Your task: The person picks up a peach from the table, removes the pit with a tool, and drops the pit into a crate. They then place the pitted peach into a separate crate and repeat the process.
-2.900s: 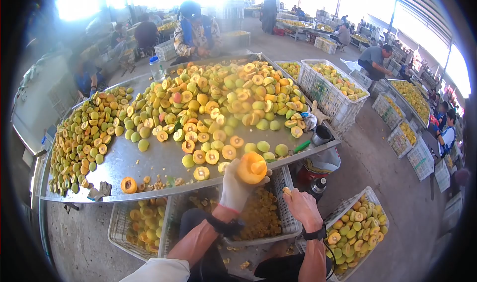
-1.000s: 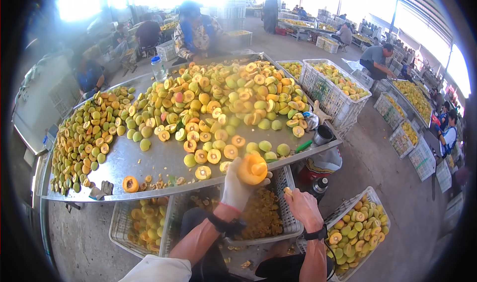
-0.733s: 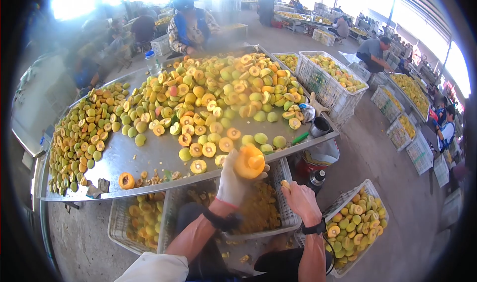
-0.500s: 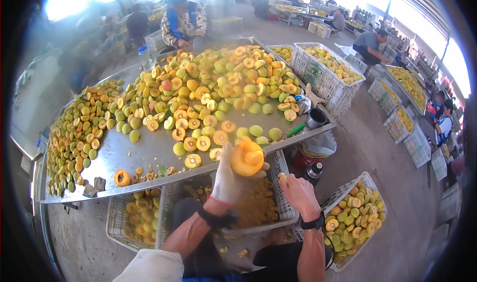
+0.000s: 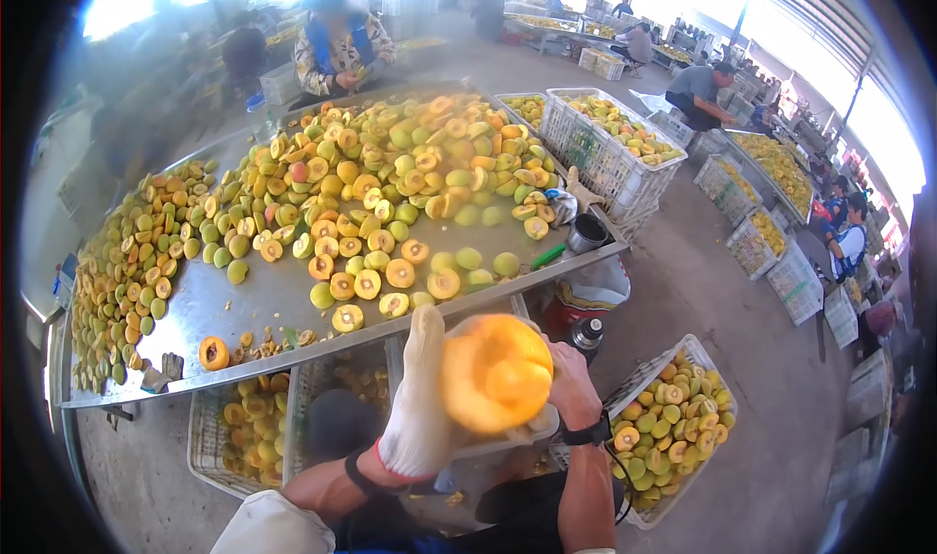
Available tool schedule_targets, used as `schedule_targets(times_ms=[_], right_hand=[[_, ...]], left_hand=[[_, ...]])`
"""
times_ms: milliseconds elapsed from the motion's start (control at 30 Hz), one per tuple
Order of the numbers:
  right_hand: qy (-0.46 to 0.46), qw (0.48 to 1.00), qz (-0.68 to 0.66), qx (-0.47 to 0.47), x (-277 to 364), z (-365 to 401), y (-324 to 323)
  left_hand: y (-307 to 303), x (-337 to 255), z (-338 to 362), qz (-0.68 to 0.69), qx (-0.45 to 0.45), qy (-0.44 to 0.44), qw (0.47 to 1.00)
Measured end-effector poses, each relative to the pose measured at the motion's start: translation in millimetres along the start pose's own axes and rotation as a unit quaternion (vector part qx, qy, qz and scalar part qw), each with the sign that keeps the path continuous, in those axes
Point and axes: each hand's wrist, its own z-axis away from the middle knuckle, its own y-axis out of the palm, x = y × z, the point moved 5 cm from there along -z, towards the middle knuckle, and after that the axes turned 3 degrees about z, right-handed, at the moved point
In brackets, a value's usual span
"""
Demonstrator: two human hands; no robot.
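My left hand (image 5: 418, 412), in a white knit glove, is closed around an orange-yellow peach half (image 5: 493, 373), its cut face towards me and a rounded lump in its middle. At the fruit's right edge is my bare right hand (image 5: 574, 390), fingers curled. What those fingers hold is hidden by the peach. Beyond my hands, cut peach halves (image 5: 367, 285) with green-yellow skins lie on the metal table (image 5: 278, 300). Near its front edge are a dark-centred peach half (image 5: 214, 353) and small pit scraps (image 5: 265, 347).
Plastic crates of peaches stand below left (image 5: 207, 461), below right (image 5: 639, 517) and stacked (image 5: 625, 175) beyond the table. A metal cup (image 5: 588, 233) and a green-handled tool (image 5: 549, 256) lie at the table's right corner. A thermos (image 5: 587, 334) stands below. A person (image 5: 342, 51) sits opposite.
The peach half has come closer to me and looks larger. My right hand has moved up and left from beside the fruit to its edge. The view has shifted slightly.
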Motion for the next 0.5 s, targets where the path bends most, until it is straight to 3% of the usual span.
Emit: schedule_targets(times_ms=[33, 133, 167, 333, 433, 500], right_hand=[[0.010, 1.000, -0.014, 0.017, -1.8, 3.7, -4.4], [0.030, 0.998, -0.050, 0.018, -14.1, -2.5, 14.3], [0.042, 0.999, -0.024, 0.014, -5.4, -1.1, 8.2], [0.071, 0.996, 0.024, 0.045, 11.8, 2.1, -5.0], [0.063, 0.997, 0.020, 0.039, 12.7, 4.8, -8.6], [0.071, 0.996, 0.025, 0.039, 13.5, 6.4, -10.6]], left_hand=[[3.5, 1.8, 8.9, 0.065, 0.092, -0.019, 0.993], [30.0, -4.1, 24.4, 0.080, 0.183, -0.041, 0.979], [49.5, -5.3, 35.5, 0.031, 0.117, -0.020, 0.992], [75.1, -4.2, 49.8, -0.023, 0.056, 0.017, 0.998], [112.5, 5.2, 62.4, 0.231, 0.069, 0.085, 0.967], [122.5, 3.6, 66.2, 0.199, 0.102, 0.071, 0.972]])
